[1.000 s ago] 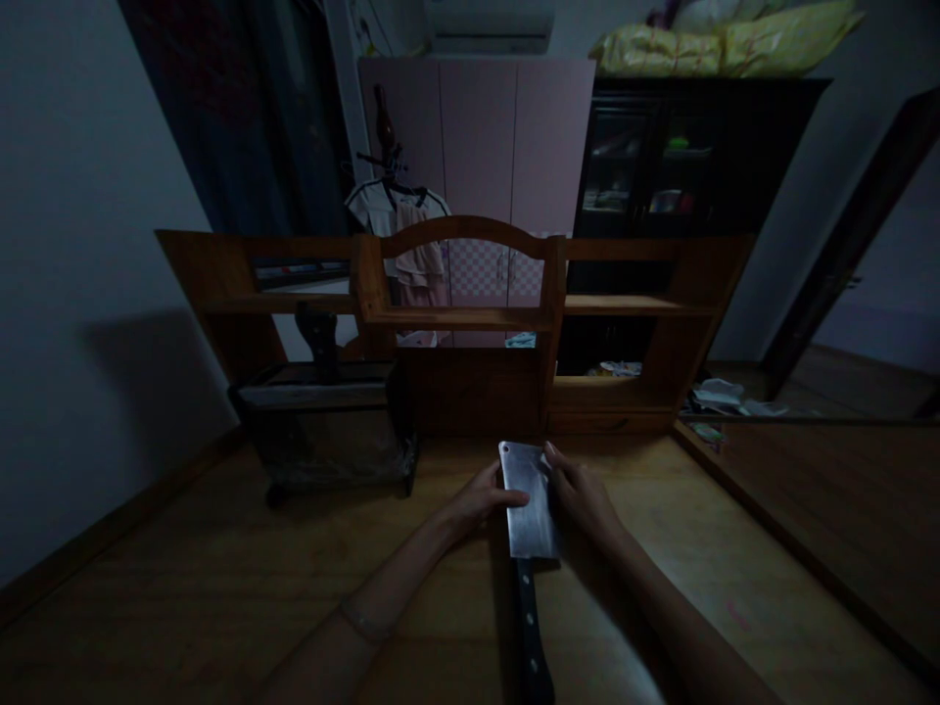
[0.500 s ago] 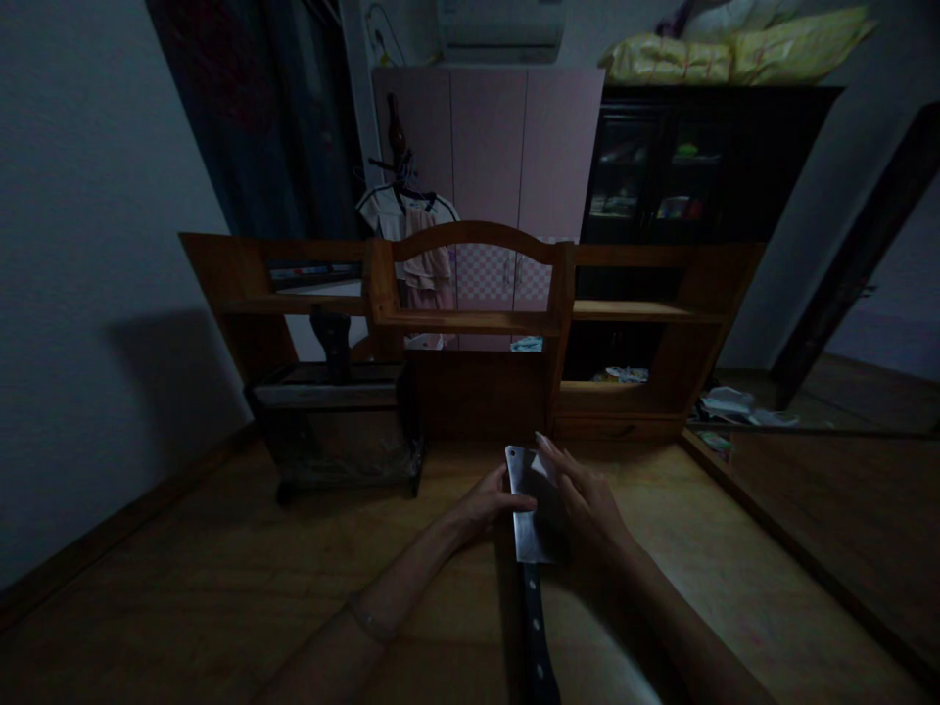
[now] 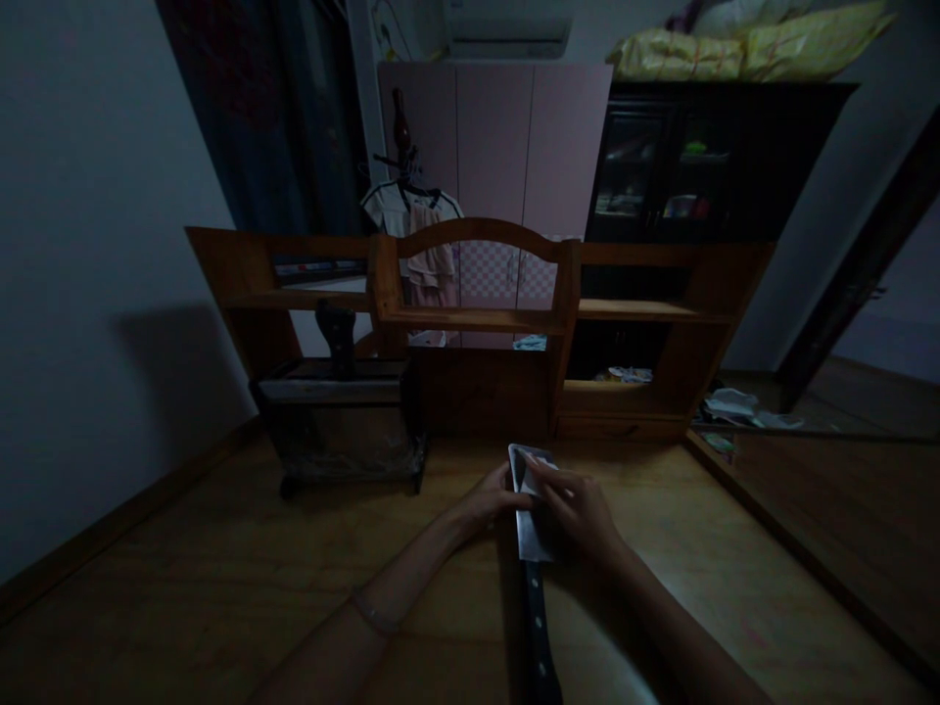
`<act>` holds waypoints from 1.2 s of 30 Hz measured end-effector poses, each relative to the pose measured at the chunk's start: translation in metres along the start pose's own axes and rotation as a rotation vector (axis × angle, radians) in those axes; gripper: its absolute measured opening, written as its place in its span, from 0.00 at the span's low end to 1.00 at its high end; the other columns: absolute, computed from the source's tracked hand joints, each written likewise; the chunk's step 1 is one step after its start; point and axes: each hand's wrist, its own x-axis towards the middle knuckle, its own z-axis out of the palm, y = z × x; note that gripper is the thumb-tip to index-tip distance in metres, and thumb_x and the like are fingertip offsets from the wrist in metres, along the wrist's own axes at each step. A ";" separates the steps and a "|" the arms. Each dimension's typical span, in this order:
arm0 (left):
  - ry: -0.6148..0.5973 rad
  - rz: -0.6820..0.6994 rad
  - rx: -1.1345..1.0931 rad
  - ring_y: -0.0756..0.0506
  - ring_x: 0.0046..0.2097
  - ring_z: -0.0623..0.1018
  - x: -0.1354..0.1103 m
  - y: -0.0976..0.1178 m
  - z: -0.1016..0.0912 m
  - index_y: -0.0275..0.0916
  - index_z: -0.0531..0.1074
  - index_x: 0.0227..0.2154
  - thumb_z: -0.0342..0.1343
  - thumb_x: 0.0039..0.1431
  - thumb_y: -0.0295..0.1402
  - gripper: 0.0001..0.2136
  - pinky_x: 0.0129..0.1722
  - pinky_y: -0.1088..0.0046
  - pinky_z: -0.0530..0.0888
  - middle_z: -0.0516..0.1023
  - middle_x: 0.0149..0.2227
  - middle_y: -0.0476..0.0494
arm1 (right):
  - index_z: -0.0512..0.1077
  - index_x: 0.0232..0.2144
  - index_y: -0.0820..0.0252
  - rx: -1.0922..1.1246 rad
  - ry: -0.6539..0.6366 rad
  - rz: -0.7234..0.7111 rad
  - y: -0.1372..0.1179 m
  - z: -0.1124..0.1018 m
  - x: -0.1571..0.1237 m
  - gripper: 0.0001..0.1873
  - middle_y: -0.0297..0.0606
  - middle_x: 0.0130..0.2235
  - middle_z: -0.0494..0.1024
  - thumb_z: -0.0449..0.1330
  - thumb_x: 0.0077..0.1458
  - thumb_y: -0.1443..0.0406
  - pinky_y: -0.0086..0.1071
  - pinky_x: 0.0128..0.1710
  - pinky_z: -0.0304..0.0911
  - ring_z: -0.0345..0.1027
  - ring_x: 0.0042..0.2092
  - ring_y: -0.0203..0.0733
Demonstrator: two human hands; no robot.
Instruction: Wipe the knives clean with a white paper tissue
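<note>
A steel cleaver (image 3: 530,537) lies flat on the wooden desk (image 3: 220,568), blade pointing away from me and its dark handle (image 3: 540,627) towards me. My left hand (image 3: 489,504) holds the blade's left edge near the tip, thumb on top. My right hand (image 3: 580,509) rests on the blade from the right, fingers stretched together across it towards the far corner. A pale patch by the fingertips is too dim to name.
A wooden shelf unit (image 3: 477,318) stands along the back of the desk. A dark boxy rack (image 3: 342,421) sits at its left foot. Behind are a pink wardrobe (image 3: 495,137) and a dark glass-fronted cabinet (image 3: 661,166). The room is dim.
My right hand has slid left and forward over the blade, covering more of it. My left hand stays at the blade's left edge. The cleaver has not moved.
</note>
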 end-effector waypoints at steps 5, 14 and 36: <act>-0.023 -0.005 -0.008 0.40 0.46 0.74 -0.003 0.005 0.003 0.36 0.67 0.50 0.67 0.39 0.25 0.31 0.46 0.65 0.69 0.74 0.46 0.36 | 0.75 0.44 0.51 0.093 0.151 0.160 0.007 0.002 -0.003 0.16 0.38 0.44 0.78 0.56 0.56 0.57 0.42 0.39 0.68 0.74 0.41 0.51; 0.015 -0.053 -0.004 0.40 0.43 0.76 0.000 0.001 0.000 0.35 0.68 0.47 0.68 0.37 0.25 0.30 0.44 0.65 0.70 0.75 0.44 0.36 | 0.75 0.32 0.58 0.178 0.293 0.174 0.007 0.002 0.001 0.12 0.37 0.32 0.79 0.58 0.53 0.56 0.32 0.33 0.64 0.72 0.34 0.43; 0.026 -0.057 -0.031 0.41 0.42 0.76 -0.003 0.006 0.004 0.35 0.69 0.47 0.68 0.37 0.26 0.29 0.43 0.66 0.70 0.75 0.44 0.37 | 0.73 0.32 0.58 0.222 0.250 0.187 0.013 0.003 0.001 0.11 0.39 0.34 0.79 0.58 0.52 0.57 0.33 0.34 0.65 0.73 0.38 0.46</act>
